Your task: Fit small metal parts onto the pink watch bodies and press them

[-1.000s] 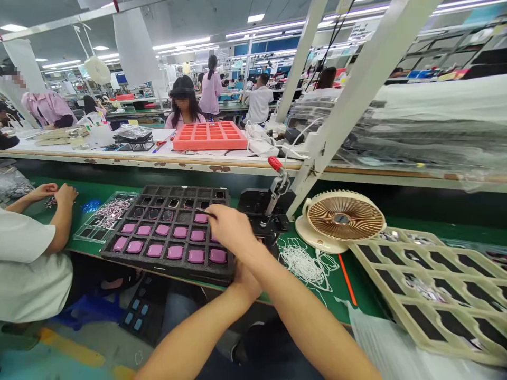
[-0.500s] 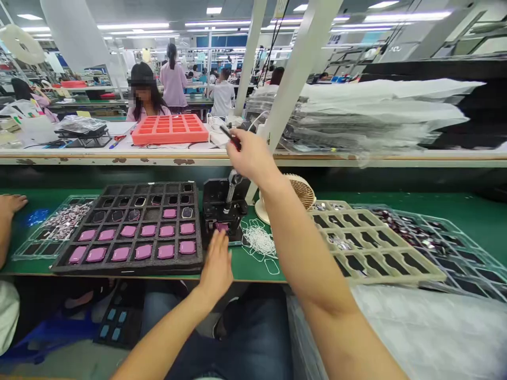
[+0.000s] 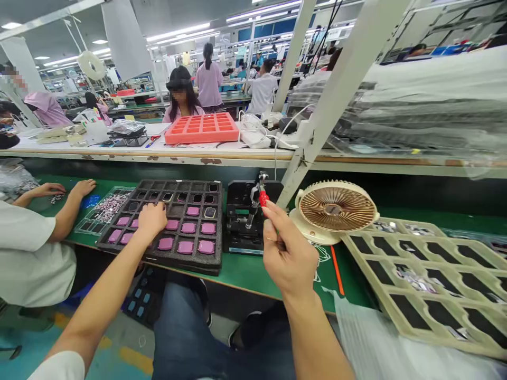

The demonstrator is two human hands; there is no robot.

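My right hand (image 3: 291, 253) is closed, thumb and forefinger on the red handle (image 3: 263, 198) of a toggle clamp. The clamp belongs to a black press fixture (image 3: 240, 211) standing on the green bench; my hand hides its right side. My left hand (image 3: 152, 219) reaches over a dark foam tray (image 3: 216, 266), fingers curled down into its middle cells. What those fingers hold, if anything, is hidden. Pink-purple rounded watch-like cases (image 3: 206, 246) fill the near rows of the tray. Dark and silver-rimmed pieces (image 3: 209, 212) sit in the farther cells.
A cream fan (image 3: 336, 208) stands right of the fixture, near white loops (image 3: 322, 256) and an orange stick (image 3: 337, 270). A beige compartment tray (image 3: 372, 287) lies farther right. At left, a co-worker's hand (image 3: 84, 188) rests near a clear tray of small parts (image 3: 109, 206).
My left hand has moved from the fixture to the foam tray. My right hand has come down to the red clamp handle; the dark stick-like thing seen in it earlier is not visible. The view has turned left.
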